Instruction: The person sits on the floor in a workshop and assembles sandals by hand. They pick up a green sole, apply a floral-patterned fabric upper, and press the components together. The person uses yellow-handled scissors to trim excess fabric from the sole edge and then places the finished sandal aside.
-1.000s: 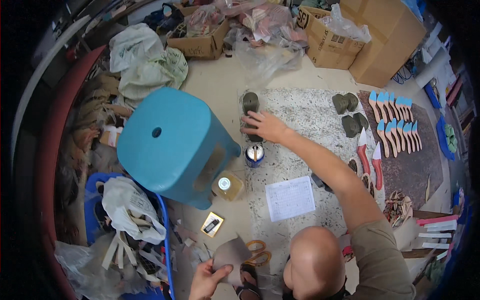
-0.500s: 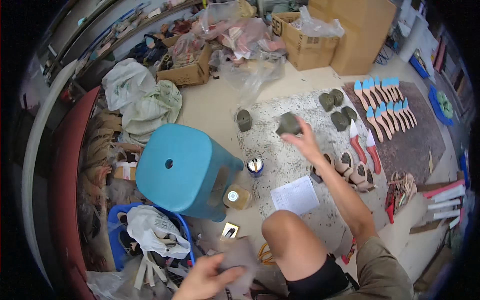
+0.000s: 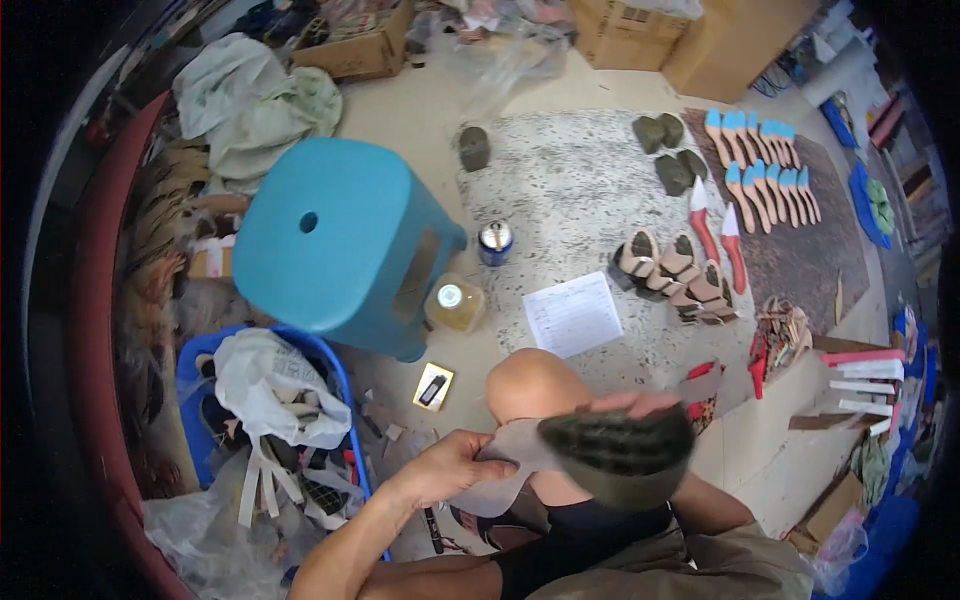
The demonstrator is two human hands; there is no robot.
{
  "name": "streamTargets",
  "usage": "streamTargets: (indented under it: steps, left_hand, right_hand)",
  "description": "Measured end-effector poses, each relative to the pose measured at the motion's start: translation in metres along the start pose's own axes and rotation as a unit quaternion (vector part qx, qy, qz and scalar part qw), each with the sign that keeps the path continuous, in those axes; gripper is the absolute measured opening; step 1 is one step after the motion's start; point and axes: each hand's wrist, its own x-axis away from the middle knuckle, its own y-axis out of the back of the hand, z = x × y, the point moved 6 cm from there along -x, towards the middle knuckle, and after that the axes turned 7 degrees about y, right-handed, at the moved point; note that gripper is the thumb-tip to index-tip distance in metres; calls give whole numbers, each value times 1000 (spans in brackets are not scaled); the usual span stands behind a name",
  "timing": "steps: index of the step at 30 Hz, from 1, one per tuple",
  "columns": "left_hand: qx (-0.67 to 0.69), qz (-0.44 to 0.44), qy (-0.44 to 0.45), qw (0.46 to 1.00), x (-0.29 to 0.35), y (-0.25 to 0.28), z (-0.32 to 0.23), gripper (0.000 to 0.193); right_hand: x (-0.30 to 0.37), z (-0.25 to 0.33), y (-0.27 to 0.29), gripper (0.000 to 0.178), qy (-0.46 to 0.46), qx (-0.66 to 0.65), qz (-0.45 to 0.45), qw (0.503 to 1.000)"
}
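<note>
My left hand (image 3: 455,468) pinches a thin greyish-beige sheet (image 3: 510,465) between thumb and fingers. Close beside it, over my lap, my right hand (image 3: 645,402) grips a dark olive curved shoe piece (image 3: 620,455) from behind; most of its fingers are hidden, and the piece is blurred by motion. The sheet's right edge meets or passes behind the olive piece; I cannot tell which. Similar olive pieces (image 3: 672,172) rest in a group on the speckled board (image 3: 560,200), and a single one (image 3: 474,148) sits at the board's far left.
A blue stool (image 3: 330,240) stands at left, with a jar (image 3: 457,305) and a tin (image 3: 495,243) beside it. Paper (image 3: 573,315), sandal parts (image 3: 680,275), red-handled knives (image 3: 733,250) and blue-tipped insoles (image 3: 770,195) lie ahead. A blue basket (image 3: 340,350) is near my left arm.
My right hand has lifted the olive piece off the board and brought it back to my left hand. The left hand still holds the sheet. The view has tilted downward.
</note>
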Motion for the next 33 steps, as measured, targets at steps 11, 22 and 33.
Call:
streamTargets:
  steps: [11, 22, 33]
  left_hand:
    - [82, 36, -74, 993, -4, 14, 8, 36]
    - [99, 46, -42, 993, 0, 9, 7, 40]
    - [135, 34, -44, 989, 1, 9, 15, 45]
  right_hand:
    - [17, -19, -46, 57, 132, 396, 133, 899]
    - [25, -19, -44, 55, 169, 394, 122, 895]
    - [26, -20, -49, 53, 196, 391, 138, 889]
